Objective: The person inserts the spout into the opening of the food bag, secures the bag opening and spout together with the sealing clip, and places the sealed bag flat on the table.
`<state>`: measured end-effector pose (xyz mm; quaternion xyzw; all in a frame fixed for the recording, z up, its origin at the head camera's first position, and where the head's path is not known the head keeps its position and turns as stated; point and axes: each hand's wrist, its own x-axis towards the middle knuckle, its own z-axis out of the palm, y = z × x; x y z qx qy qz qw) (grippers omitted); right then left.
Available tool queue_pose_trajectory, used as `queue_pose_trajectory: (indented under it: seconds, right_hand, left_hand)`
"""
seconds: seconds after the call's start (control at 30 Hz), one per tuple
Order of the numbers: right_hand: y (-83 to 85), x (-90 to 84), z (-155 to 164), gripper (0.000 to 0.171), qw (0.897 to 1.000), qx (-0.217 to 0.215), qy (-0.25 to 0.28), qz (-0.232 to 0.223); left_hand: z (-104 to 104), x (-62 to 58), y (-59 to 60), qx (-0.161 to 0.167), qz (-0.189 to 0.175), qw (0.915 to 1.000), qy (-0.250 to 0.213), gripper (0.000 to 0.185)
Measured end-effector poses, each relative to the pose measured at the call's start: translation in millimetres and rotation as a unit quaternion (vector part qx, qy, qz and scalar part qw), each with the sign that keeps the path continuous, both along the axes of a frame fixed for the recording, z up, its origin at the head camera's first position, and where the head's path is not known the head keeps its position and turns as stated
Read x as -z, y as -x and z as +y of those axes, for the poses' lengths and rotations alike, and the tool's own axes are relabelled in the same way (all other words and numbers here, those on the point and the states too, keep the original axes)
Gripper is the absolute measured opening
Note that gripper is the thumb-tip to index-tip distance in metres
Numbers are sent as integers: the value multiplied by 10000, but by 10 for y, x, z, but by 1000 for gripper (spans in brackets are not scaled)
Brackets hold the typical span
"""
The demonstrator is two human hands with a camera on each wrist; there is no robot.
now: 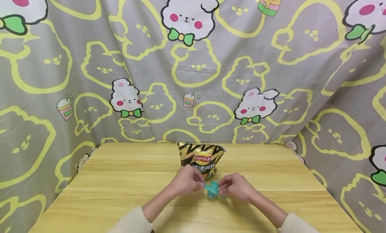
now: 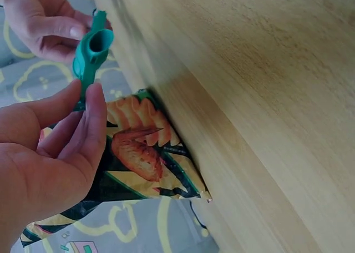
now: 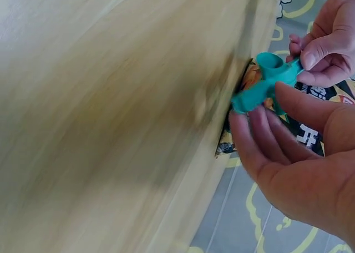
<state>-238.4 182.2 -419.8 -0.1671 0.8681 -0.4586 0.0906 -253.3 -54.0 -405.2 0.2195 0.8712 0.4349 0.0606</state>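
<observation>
- One teal spouted clip (image 1: 213, 187): left hand (image 1: 188, 180) pinches its left end, right hand (image 1: 237, 187) its right.
- Lay's chip bag (image 1: 202, 157) stands on the wooden table (image 1: 126, 176), farther off.

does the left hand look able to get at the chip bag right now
Probably yes: the left hand is just in front of the chip bag, nothing visible between them, though it is pinching the green plastic piece.

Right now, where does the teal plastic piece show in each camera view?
Head: the teal plastic piece is low, slightly right of centre, between left hand and right hand.
Left wrist: upper left, above the bag's printed chicken wing.
Right wrist: right of centre, in the upper half.
Shared landmark: the chip bag, partly covered in every view.
</observation>
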Motion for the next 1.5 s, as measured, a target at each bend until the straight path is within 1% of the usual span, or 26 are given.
queue_pose_trajectory:
  seconds: [0.13,0.2,0.37,0.6,0.9,1.07,1.17,1.27,1.4,1.5]
  right_hand:
    - [16,-31,-47,39,9999,128,13,23]
    - [25,-47,-80,42,9999,98,77,-19]
    - [38,-63,-142,35,9997,-41,222,-65]
    - [39,-53,-182,24,9990,-6,433,-143]
    - [39,-4,-209,22,9987,3,473,-197]
    - [36,5,-196,23,9977,-42,597,-308]
    - [35,8,-187,24,9970,-87,682,-351]
    - [35,10,-178,23,9969,-105,718,-313]
    - [34,-5,-173,22,9972,-72,720,-195]
    - [30,-19,-177,21,9975,-30,690,-148]
  left_hand:
    - [8,-2,1,-8,-100,9997,-201,4]
    - [11,-3,-1,-6,-107,9996,-253,4]
    - [19,3,-1,-26,-16,9996,-273,4]
    - [26,12,-5,-18,23,9994,-359,5]
    - [21,22,17,-140,68,9992,-371,5]
    - [8,20,23,-272,-63,9987,-429,6]
    - [-7,12,19,-287,-145,9984,-468,7]
    - [-27,-5,10,-225,-139,9989,-387,7]
    - [-50,-39,-1,-100,-100,9998,-139,8]
    - [-61,-68,-8,-25,-218,9998,-7,9]
